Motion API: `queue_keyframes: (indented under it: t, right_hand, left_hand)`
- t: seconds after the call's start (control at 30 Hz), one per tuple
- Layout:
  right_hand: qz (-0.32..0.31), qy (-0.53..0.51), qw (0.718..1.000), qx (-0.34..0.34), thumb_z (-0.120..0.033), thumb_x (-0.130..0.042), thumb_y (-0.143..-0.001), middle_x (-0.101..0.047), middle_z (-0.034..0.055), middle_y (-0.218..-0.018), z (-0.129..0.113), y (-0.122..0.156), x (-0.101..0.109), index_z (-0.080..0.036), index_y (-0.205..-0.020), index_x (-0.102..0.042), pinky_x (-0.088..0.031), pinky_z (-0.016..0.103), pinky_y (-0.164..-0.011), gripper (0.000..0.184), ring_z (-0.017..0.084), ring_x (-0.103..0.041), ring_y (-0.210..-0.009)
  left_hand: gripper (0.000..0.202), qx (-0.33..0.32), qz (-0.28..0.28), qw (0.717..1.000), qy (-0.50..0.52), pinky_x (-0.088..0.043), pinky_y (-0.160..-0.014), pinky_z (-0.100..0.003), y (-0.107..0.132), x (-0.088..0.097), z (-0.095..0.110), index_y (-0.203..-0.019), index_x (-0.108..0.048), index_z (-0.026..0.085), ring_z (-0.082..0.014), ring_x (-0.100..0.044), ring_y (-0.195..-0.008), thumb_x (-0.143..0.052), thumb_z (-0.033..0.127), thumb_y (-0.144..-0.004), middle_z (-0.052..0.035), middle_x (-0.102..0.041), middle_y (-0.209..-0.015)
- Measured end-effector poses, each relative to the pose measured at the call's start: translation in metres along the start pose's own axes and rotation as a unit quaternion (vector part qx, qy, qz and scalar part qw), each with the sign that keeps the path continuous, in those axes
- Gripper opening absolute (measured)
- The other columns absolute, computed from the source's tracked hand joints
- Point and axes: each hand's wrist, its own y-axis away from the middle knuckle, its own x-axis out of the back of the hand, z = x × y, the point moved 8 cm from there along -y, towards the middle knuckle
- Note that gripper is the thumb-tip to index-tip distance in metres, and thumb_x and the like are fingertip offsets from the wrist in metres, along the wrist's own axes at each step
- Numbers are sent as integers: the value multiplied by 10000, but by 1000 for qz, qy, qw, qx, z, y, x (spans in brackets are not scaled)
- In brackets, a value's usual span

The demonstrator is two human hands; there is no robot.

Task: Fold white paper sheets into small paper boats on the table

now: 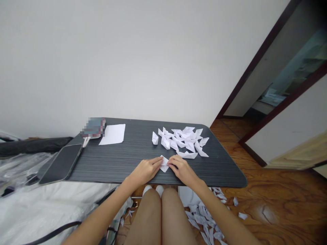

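Observation:
A small piece of white folded paper [164, 168], diamond-like in outline, lies near the front edge of the dark table between my hands. My left hand [145, 171] grips its left side, fingers together and pointing right. On the opposite side, my right hand [182, 168] pinches the paper's edge between thumb and fingers. Just beyond sits a cluster of folded white paper boats [187, 136], some overlapping. One paper boat [155, 138] stands a little apart at the cluster's left. My fingertips cover parts of the paper's edges.
White paper sheets [113, 134] lie at the table's [114, 163] back left, beside a blurred-out item [94, 127]. A dark-screened tablet [62, 163] rests at the left end. Many more folded papers [204, 216] are on the floor below. Clear plastic wrapping [33, 207] is at the left.

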Motion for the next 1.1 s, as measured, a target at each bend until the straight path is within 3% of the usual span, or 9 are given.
queue_keyframes:
  t: [0.1, 0.3, 0.5, 0.73, 0.93, 1.1]
  right_hand:
    - [4, -6, 1000, 5, -148, -430, -808, -562, 60, -832, 1, 0, -1, -170, -797, -589, -415, 301, -736, 161, 169, -507, -812]
    - [9, -41, 999, 2, -149, -430, -805, -572, 59, -842, -1, 0, 1, -175, -808, -590, -403, 294, -736, 163, 165, -506, -817]
    - [14, -61, 992, -108, -187, -506, -747, -562, 15, -649, 20, -10, 1, -164, -718, -621, -379, 244, -578, 122, 123, -493, -594]
    - [-26, -108, 978, -176, -207, -578, -657, -600, 11, -567, 43, -22, -11, -151, -635, -644, -353, 230, -518, 89, 119, -494, -529]
    - [-77, -62, 970, -221, -187, -602, -619, -583, 13, -532, 47, -30, -13, -153, -570, -610, -349, 231, -515, 60, 133, -520, -536]
    - [-70, 33, 972, -220, -201, -590, -649, -533, 6, -573, 42, -25, -13, -164, -599, -528, -321, 236, -539, 88, 137, -488, -584]
  left_hand:
    - [279, -2, -38, 998, -49, -441, -771, -270, 3, -3, -1, -935, -593, 168, -154, -566, -873, -336, 232, -846, -85, -497, -1162]
    - [258, 21, -14, 998, -62, -401, -740, -292, 1, 2, -6, -858, -625, 171, -161, -508, -806, -371, 206, -834, -65, -570, -861]
    - [231, 80, 17, 997, 5, -395, -681, -260, -1, 3, -17, -797, -635, 153, -144, -498, -712, -412, 209, -813, -46, -541, -719]
    - [202, 136, 22, 990, 28, -371, -659, -269, -6, 2, -23, -668, -611, 161, -154, -488, -687, -460, 242, -775, -36, -565, -679]
    - [177, 195, 17, 980, -45, -347, -656, -305, -5, -2, -32, -623, -526, 152, -182, -462, -683, -480, 264, -752, -46, -542, -636]
    - [146, 236, -19, 964, -123, -308, -704, -371, -3, -3, -31, -682, -502, 155, -223, -445, -813, -456, 267, -763, -66, -536, -777]
